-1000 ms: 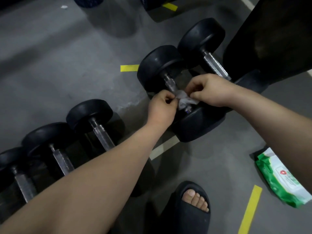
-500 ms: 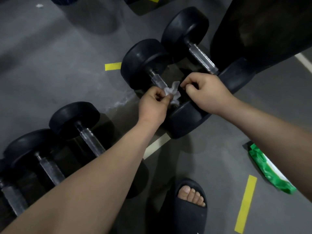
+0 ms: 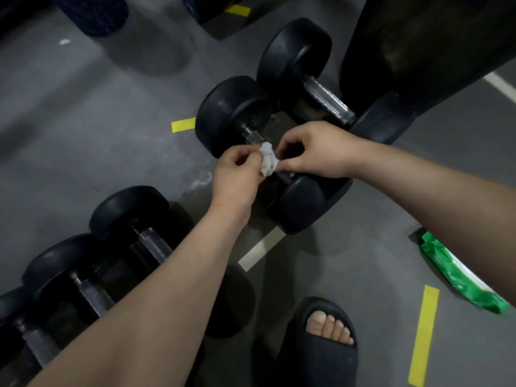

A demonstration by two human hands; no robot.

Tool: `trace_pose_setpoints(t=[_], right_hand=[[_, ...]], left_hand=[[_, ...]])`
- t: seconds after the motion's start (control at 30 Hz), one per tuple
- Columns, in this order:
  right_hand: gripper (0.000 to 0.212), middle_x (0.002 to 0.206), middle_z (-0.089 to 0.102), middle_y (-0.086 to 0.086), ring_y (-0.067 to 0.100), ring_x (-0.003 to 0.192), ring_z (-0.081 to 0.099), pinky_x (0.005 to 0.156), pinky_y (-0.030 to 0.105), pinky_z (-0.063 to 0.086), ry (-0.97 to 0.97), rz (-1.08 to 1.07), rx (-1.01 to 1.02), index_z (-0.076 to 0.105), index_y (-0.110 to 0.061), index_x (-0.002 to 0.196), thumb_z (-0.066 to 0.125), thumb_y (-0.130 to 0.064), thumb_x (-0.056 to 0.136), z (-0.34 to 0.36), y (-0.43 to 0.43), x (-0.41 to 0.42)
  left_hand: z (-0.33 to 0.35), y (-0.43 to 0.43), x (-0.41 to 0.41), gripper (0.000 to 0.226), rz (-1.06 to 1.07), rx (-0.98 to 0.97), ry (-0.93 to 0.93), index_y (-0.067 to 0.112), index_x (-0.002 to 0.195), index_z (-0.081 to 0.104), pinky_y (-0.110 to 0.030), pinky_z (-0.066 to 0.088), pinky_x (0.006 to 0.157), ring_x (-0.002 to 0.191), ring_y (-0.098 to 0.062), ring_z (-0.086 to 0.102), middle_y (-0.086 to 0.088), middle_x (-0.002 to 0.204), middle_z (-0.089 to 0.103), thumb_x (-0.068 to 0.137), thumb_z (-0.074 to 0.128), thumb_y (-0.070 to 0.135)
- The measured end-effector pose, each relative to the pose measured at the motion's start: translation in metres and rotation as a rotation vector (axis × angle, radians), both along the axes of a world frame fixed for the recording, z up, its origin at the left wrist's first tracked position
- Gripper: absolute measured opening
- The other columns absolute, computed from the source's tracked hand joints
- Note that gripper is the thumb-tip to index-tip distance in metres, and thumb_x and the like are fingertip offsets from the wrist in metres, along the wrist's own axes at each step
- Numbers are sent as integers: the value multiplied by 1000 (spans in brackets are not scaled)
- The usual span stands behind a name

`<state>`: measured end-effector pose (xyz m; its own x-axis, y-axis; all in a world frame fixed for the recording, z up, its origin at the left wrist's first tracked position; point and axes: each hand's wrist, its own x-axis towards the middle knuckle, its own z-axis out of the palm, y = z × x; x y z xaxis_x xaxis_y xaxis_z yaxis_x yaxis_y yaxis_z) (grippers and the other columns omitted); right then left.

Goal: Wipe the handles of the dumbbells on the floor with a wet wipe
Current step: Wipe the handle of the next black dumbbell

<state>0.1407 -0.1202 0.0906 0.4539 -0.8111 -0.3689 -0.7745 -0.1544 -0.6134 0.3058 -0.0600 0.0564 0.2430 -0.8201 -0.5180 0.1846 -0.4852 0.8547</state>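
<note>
L hand [image 3: 236, 175], R hand [image 3: 317, 150] pinch wipe [image 3: 268, 161] at handle [image 3: 252, 136]; green pack [image 3: 460, 277], slipper [image 3: 318, 364] nr.

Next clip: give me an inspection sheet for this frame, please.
Surface: grey concrete floor with yellow tape marks.
Job's things: crumpled wet wipe held at the handle of one dumbbell; more dumbbells lie alongside.
Clutter: green wipes pack on the floor, right.
Hands: left hand and right hand both pinch the wet wipe.
Cables: nothing seen.
Surroundings: slippered foot; dark bulky object top right, unidentifiable.
</note>
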Motion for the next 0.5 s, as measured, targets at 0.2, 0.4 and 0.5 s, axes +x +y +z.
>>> trace_pose_setpoints(t=[0.2,0.4,0.5], right_hand=[[4,79,71,-9,3,78,64,69,19,48,-62,-40,-7,74,-22,87,76,-24,85,-2,0,3],[6,78,69,-12,0,71,61,64,19,47,44,-95,47,76,-25,86,74,-21,82,-5,-2,5],[13,84,71,-11,7,82,65,75,26,54,131,-66,84,78,-26,90,68,-20,85,-3,-5,8]], left_hand=[[4,-2,-4,21,17,53,261,-1,114,65,-32,60,83,95,-23,74,-16,105,74,96,66,9],[-7,0,-1,10,83,94,-132,16,95,64,-28,58,75,84,-14,70,1,92,72,90,69,8],[-9,4,5,16,138,-33,-495,21,86,59,-15,46,62,68,1,57,4,84,61,88,63,5]])
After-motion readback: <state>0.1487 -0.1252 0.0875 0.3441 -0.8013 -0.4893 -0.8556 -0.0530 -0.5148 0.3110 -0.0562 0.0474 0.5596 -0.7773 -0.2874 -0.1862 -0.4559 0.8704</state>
